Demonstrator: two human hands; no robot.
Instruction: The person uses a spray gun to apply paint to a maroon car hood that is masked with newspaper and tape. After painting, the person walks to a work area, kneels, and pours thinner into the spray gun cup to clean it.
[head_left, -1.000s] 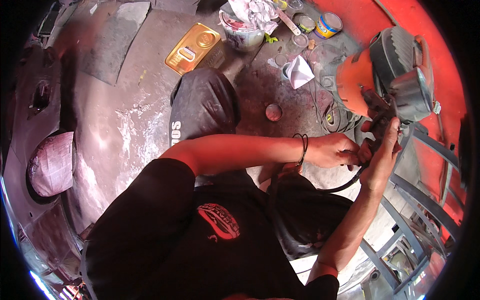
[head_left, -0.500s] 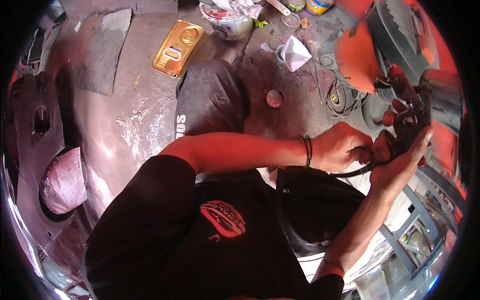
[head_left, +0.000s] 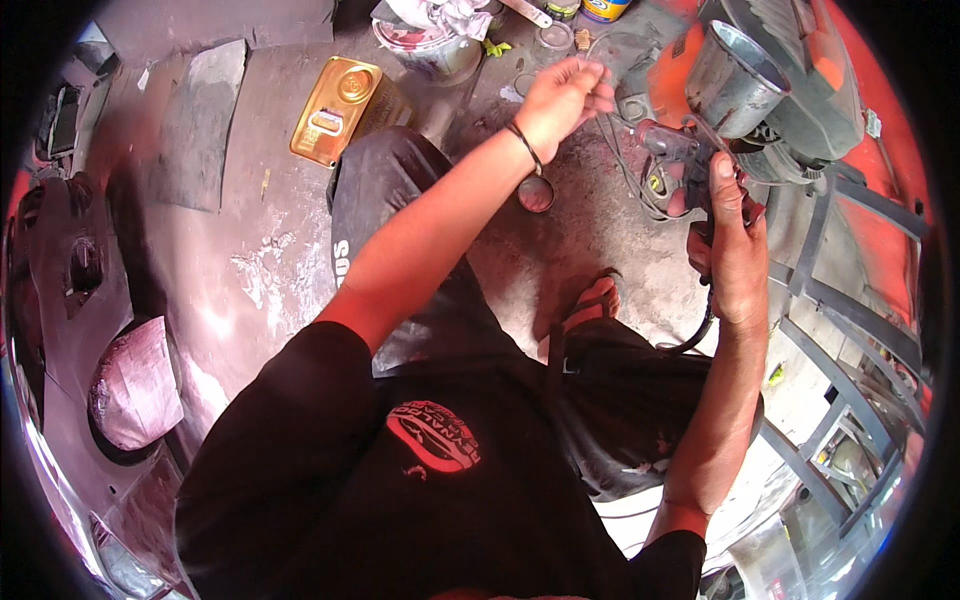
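Observation:
My right hand (head_left: 738,250) is closed round the handle of a spray gun (head_left: 690,165), its thumb lying along the back of the gun. Above the gun body stands a grey metal cup (head_left: 735,85) with an uncovered mouth; it appears attached to the gun. A dark hose (head_left: 697,335) runs down from the handle. My left hand (head_left: 565,105), a dark band round the wrist, reaches forward over the floor with its fingers curled. Whatever those fingers may hold is hidden. The white paper cone on the floor is out of sight, around where that hand is.
A gold rectangular can (head_left: 335,110) stands ahead of my knee, beside a paint-stained bucket (head_left: 430,50) with cloth on top. A round lid (head_left: 536,194) lies on the floor. Orange and grey equipment (head_left: 675,75) stands at far right, a metal frame (head_left: 850,280) nearer. Dark panels (head_left: 85,300) line the left.
My left hand has left the spray gun and moved forward and left. My right hand has swung the gun leftward and more upright, bringing its cup into view. The white cone is now hidden.

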